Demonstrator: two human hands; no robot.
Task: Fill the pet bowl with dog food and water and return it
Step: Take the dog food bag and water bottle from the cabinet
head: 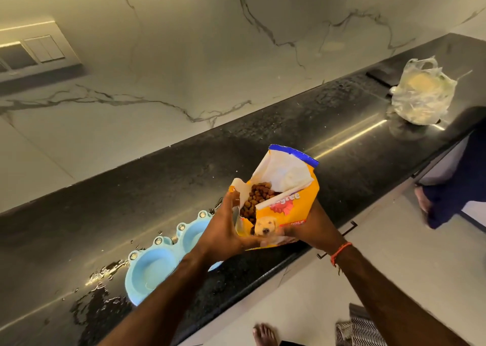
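A yellow dog food bag (289, 208) with a puppy picture stands open on the black counter, brown kibble (256, 198) showing inside. My left hand (223, 232) grips the bag's left side and torn flap. My right hand (310, 230) holds its lower right side. A light blue double pet bowl (152, 269) with frog-eye bumps lies on the counter just left of the bag, partly behind my left forearm; both of its wells look empty.
Water is spilled on the black counter (342, 145) left of the bowl. A tied clear plastic bag (423, 93) sits far right. A marble wall rises behind. Another person's foot and dark garment (452, 185) are at the right; my foot and a striped mat are below.
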